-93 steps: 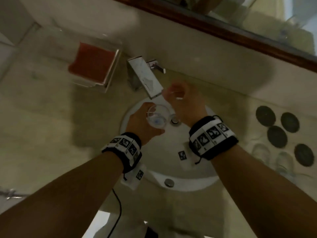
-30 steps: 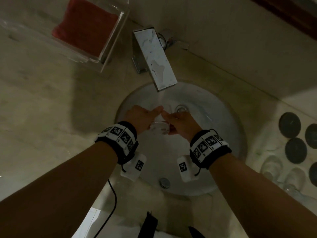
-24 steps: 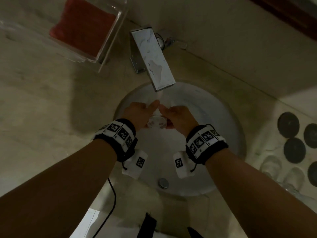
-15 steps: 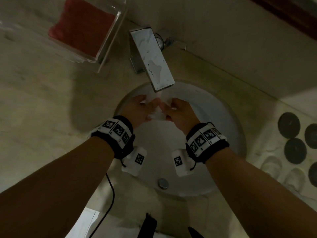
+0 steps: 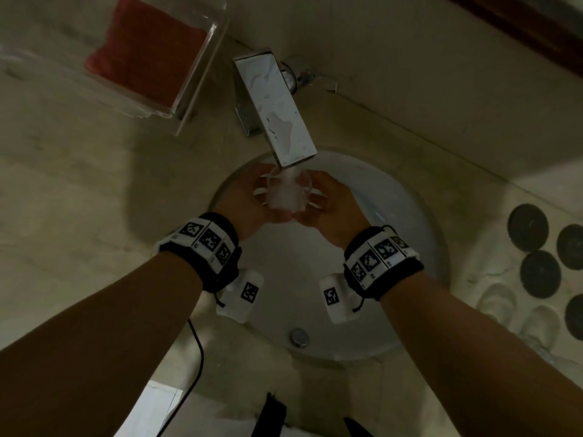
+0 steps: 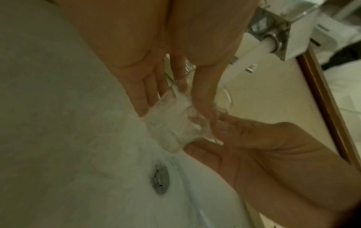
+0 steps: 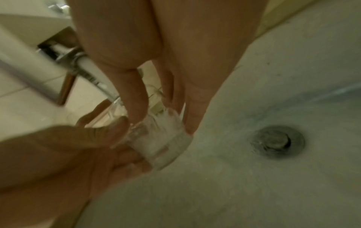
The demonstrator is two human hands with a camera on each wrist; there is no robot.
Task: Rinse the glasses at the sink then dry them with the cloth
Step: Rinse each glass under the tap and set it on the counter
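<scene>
Both the left hand (image 5: 249, 197) and right hand (image 5: 331, 203) grip 1 glass (image 5: 288, 192) under the tap (image 5: 277, 111) over the sink (image 5: 410, 247), while only the wrist views reveal the drain (image 7: 278, 142).

The left hand (image 6: 156, 74) and right hand (image 6: 254, 146) hold a glass (image 6: 173, 123) between their fingers over the white sink (image 6: 78, 185). Water froths inside it. The drain (image 6: 160, 178) lies below, the tap (image 6: 273, 35) above.
</scene>
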